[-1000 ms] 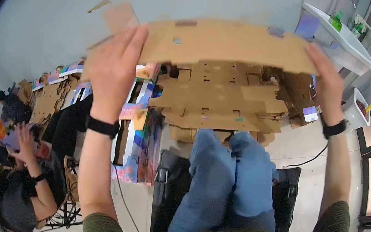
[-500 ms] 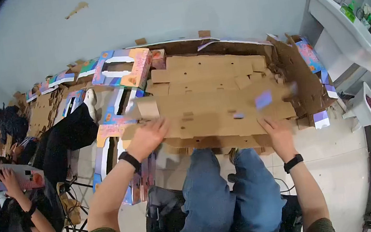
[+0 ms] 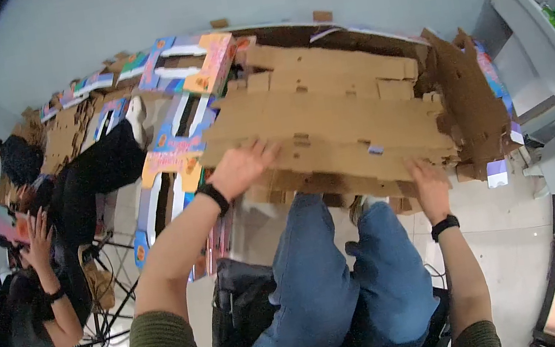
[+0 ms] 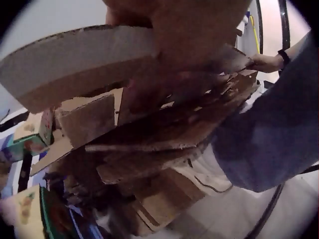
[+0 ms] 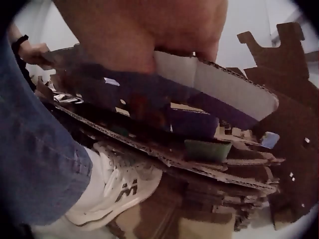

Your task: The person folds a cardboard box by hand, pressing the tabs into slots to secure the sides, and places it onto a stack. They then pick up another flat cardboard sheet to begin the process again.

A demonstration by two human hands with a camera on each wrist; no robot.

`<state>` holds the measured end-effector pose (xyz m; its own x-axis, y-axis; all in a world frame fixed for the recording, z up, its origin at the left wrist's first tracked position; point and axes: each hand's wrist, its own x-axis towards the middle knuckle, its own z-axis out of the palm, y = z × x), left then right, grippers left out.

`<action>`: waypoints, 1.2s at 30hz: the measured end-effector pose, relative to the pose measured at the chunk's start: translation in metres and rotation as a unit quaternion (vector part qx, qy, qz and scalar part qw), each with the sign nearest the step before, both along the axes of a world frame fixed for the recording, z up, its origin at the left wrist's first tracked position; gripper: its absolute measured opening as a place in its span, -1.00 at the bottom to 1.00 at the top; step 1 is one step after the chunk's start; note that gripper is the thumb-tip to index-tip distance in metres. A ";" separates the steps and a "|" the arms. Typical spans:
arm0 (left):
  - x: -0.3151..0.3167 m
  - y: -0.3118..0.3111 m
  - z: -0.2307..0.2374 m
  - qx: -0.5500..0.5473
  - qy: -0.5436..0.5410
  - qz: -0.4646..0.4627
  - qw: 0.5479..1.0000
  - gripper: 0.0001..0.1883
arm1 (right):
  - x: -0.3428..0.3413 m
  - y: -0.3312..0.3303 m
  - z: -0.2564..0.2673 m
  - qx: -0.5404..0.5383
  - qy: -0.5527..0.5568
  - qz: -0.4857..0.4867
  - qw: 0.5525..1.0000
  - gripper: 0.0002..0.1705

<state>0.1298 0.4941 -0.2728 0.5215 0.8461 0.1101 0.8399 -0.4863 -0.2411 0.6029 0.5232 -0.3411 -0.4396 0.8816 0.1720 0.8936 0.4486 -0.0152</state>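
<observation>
A wide brown cardboard sheet (image 3: 328,125) with small slots lies over a stack of flattened cardboard (image 3: 325,64) in front of my knees. My left hand (image 3: 242,169) grips its near left part, fingers spread on the top face. At the near right edge, my right hand (image 3: 430,184) holds the same sheet. In both wrist views the sheet's edge (image 4: 84,64) stands a little above the pieces beneath, with a gap between. Its underside in the right wrist view carries dark purple print (image 5: 194,119).
Printed boxes (image 3: 184,65) with cut-outs stand left of the stack. An upright brown cardboard wall (image 3: 473,99) rises on its right, and a white sink (image 3: 546,36) is beyond. At far left another person (image 3: 29,300) handles a printed piece. My shoe (image 5: 124,189) sits close below the stack.
Both hands have brought the cardboard sheet down from high in front of me onto the stack. In the last half second it has shifted slightly away from me.
</observation>
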 end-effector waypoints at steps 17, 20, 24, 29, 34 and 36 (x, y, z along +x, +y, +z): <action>0.041 -0.009 -0.088 -0.272 0.101 0.166 0.943 -0.15 | -0.009 -0.008 -0.068 -0.236 -0.075 -0.021 0.969 -0.04; 0.037 -0.014 -0.099 -0.202 0.091 0.159 0.962 -0.23 | -0.011 0.000 -0.064 -0.213 -0.091 -0.025 0.973 -0.11; 0.039 0.001 -0.144 -0.072 0.072 0.171 0.980 -0.34 | -0.002 0.009 -0.085 -0.164 -0.110 -0.031 0.980 -0.22; 0.038 0.002 -0.125 -0.155 0.021 0.175 0.972 -0.42 | -0.005 0.003 -0.048 -0.165 -0.073 -0.027 0.983 -0.31; 0.037 -0.005 -0.136 -0.118 -0.068 0.078 0.988 -0.56 | 0.007 -0.017 -0.077 -0.140 -0.031 -0.053 0.988 -0.35; 0.031 0.003 -0.141 -0.152 -0.081 0.075 0.982 -0.52 | 0.002 -0.013 -0.080 -0.177 -0.044 -0.069 0.981 -0.29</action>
